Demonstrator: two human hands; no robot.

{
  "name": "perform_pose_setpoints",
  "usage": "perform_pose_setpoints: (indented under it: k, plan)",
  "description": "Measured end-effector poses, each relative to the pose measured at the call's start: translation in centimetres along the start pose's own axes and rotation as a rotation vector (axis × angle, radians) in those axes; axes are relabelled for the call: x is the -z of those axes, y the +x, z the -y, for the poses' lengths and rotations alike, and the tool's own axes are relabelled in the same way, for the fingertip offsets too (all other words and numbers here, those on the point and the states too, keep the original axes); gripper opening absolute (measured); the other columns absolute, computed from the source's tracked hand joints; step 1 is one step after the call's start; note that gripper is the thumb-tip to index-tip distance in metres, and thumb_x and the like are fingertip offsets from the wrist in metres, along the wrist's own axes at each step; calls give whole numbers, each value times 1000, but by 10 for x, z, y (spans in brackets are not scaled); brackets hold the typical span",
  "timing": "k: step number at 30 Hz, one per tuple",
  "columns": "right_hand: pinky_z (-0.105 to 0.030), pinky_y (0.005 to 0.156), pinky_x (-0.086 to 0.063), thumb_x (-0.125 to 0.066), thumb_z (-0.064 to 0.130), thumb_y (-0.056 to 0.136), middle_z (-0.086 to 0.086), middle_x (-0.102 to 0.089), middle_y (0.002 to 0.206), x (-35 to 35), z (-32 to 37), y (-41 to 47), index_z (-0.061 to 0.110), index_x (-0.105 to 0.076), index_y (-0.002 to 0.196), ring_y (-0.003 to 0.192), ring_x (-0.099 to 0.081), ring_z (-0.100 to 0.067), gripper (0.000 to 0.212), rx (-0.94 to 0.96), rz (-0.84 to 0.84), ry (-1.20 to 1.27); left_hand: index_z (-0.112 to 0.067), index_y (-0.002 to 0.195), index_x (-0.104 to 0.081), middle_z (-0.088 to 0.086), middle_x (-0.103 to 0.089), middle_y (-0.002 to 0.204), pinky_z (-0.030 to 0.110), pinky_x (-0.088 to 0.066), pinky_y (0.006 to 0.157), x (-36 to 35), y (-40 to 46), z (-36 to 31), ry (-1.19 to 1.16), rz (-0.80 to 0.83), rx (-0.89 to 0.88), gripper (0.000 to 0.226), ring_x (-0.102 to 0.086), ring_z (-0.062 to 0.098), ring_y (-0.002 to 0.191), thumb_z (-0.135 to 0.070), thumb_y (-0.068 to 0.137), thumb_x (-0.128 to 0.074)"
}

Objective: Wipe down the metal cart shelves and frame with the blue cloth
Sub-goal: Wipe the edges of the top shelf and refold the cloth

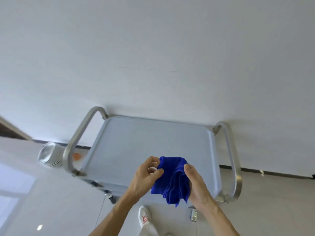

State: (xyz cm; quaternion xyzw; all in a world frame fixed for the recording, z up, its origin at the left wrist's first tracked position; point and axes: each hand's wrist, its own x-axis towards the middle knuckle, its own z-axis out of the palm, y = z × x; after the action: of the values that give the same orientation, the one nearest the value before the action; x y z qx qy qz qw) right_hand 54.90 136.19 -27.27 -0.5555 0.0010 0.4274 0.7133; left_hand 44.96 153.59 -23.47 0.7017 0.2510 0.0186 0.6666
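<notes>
The metal cart (136, 137) stands against a white wall, its flat top shelf facing me. A looped handle rises at its left end (80, 133) and another at its right end (233, 159). I hold the folded blue cloth (172, 181) in the air above the near edge of the top shelf. My left hand (146, 176) pinches the cloth's left edge between thumb and fingers. My right hand (197, 184) cups the cloth from the right with the thumb on top. The lower shelves are hidden under the top one.
A stack of white bowls or plates (49, 155) sits on the floor left of the cart, with a small orange object (76, 156) beside it. A castor (193, 215) shows under the cart's near edge. My white shoe (144, 217) is on the glossy tiled floor.
</notes>
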Motion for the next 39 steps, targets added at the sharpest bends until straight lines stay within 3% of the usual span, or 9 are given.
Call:
perform_pose_setpoints:
  k: [3,6,11,18,23,27,31,35,39]
  plan:
    - [-46,81,-60,-80,66,68,-10,-72,117,-33,-10,11,20,-63,125,105,-71,-31,75,-41,58,-176,-35,91,-62,-7,-70,88,24,-55,65,29,-26,2,43,-101,-41,14,-65,12,75,-25,82,-58]
    - [-55,86,-58,-82,53,74,-13,-72,115,-64,-21,23,20,-65,122,104,-70,-36,60,-83,182,-222,-29,95,-63,-7,-72,90,28,-57,66,63,-44,3,44,-227,-28,16,-67,19,81,-25,82,-56]
    - [-46,77,-58,-71,23,82,-22,-71,112,-123,-36,46,10,-70,112,101,-69,-39,32,-116,264,-242,-28,99,-65,-4,-73,90,25,-55,65,132,-59,13,17,-399,24,26,-67,17,81,-31,76,-53]
    - [-44,72,-61,-66,27,86,-11,-73,104,-231,-63,96,14,-67,107,95,-71,-31,25,-31,262,-415,-39,91,-67,-6,-75,92,22,-53,61,259,-56,42,-45,-511,47,24,-70,11,80,-17,90,-56]
    - [-43,71,-62,-61,24,95,-6,-73,100,-318,-71,144,14,-63,111,92,-72,-26,18,13,221,-461,-29,96,-70,-12,-73,90,24,-52,65,357,-30,59,-118,-589,83,19,-68,13,87,-14,92,-59]
    - [-37,68,-62,-55,22,100,-7,-69,106,-369,-68,178,18,-58,115,91,-71,-22,16,65,77,-496,-30,110,-65,-7,-72,101,20,-51,65,413,6,67,-68,-555,65,20,-66,15,96,-20,94,-59]
    - [-37,76,-62,-51,23,99,-2,-62,119,-366,-71,199,19,-53,123,98,-67,-18,25,25,-217,-664,-26,141,-44,1,-56,127,28,-52,79,426,42,88,261,-381,64,48,-60,16,106,-29,95,-61]
    - [-32,96,-47,-51,26,99,-2,-57,136,-316,-97,192,17,-51,135,121,-57,-21,38,-142,-214,-1008,-28,150,-32,1,-50,140,42,-54,93,395,61,112,279,-103,136,59,-59,22,111,-36,97,-57]
    - [-29,103,-42,-49,24,102,-12,-44,150,-267,-119,177,14,-40,147,132,-49,-27,47,-275,-137,-1347,-33,152,-23,7,-42,145,52,-52,97,375,73,122,211,-187,156,73,-54,32,119,-39,92,-64]
